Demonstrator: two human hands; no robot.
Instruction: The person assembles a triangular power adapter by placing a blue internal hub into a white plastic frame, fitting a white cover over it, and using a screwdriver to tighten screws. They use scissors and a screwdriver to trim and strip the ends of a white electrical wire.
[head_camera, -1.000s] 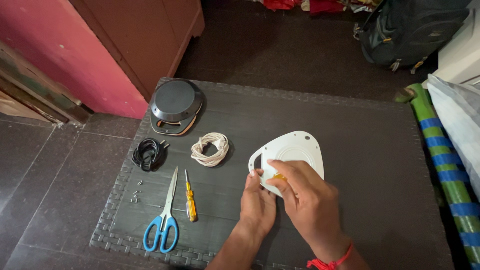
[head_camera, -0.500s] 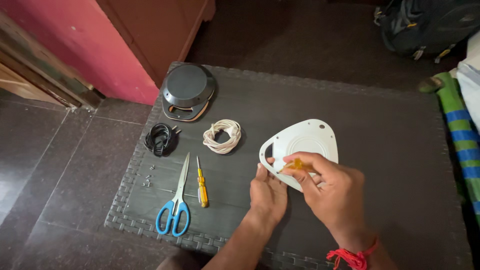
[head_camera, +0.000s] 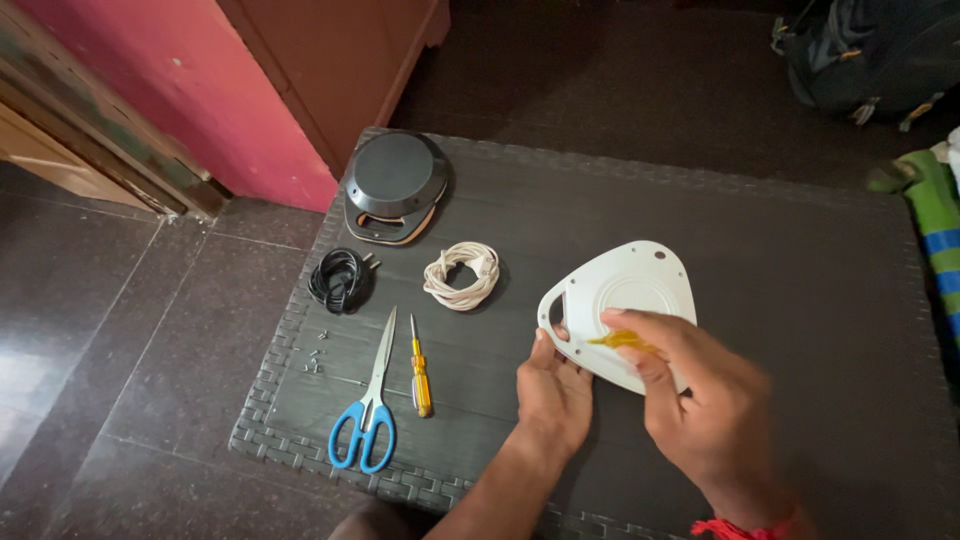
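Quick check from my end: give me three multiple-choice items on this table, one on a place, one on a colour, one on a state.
1. Where do the scissors lie relative to the loose screwdriver?
A left of it
B right of it
C on top of it

2. What colour are the scissors' handles?
A red
B blue
C white

3. What does the right hand hold?
A nothing
B the black cable
C a yellow tool over the white cover

A, they lie side by side; B, blue loops; C, fingers pinch it.

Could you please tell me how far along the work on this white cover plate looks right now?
Done: tools laid out, loose screws on the mat. In hand: left hand steadies the white cover plate; right hand works a yellow-handled tool on it. Left: dark housing lies apart.
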